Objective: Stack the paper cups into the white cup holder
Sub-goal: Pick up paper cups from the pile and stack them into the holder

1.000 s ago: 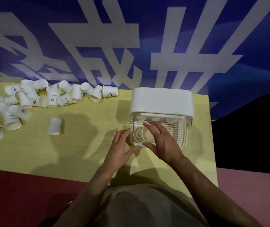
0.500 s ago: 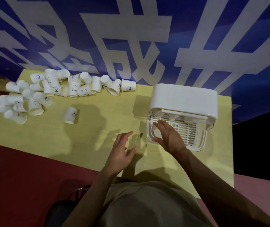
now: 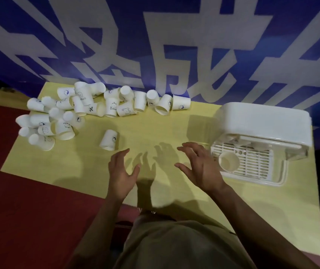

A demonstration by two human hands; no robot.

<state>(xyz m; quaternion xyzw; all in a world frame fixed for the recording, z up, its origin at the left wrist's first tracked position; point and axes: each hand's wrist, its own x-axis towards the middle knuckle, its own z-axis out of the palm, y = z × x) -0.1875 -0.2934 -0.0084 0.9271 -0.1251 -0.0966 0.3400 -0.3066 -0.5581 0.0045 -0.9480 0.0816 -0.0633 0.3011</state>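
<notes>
Two hands are seen at mid-frame above the yellow table (image 3: 89, 171), fingers spread and nothing held: left hand (image 3: 121, 175), right hand (image 3: 200, 167). One cup (image 3: 229, 161) is seated mouth-up in the white cup holder (image 3: 262, 123) at right, just beside the right hand. One loose cup (image 3: 108, 139) is laid on its side near the left hand. Many paper cups (image 3: 89, 109) are heaped at upper left. Behind, a blue banner (image 3: 155, 45) is hung.

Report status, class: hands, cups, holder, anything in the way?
Left hand and right hand open, empty, over the table. One cup in the white cup holder; lone cup nearest, pile beyond. Nothing blocking.
</notes>
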